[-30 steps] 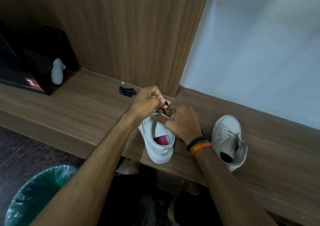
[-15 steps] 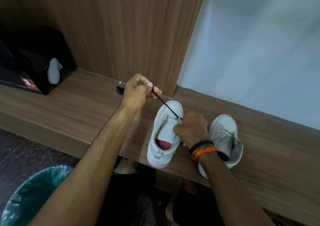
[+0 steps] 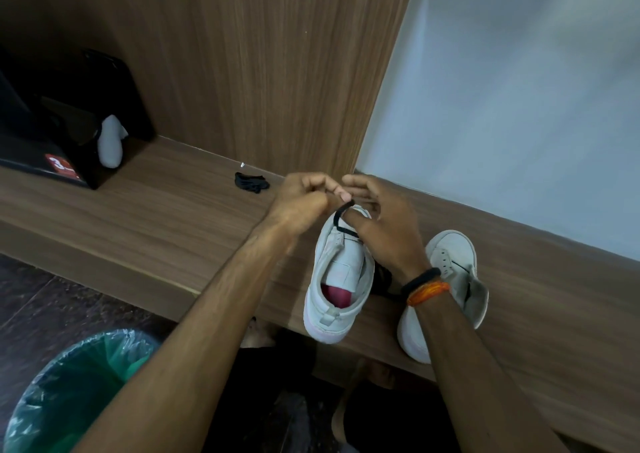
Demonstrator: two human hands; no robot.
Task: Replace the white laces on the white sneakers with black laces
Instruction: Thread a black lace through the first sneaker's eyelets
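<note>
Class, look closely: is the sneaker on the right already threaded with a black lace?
No: the right sneaker shows bare eyelets, while the black lace runs through the other sneaker.

The scene is dimly and softly lit, with no hard shadows cast. The brightest area is the pale wall (image 3: 519,99) at 2 o'clock, where faint diffuse streaks are seen. The black box (image 3: 52,130) at 9 o'clock is lost in near-black shade. Straight edges are bowed by wide-angle distortion toward the borders. Detail is softened throughout, most at the 6 o'clock edge.
</note>
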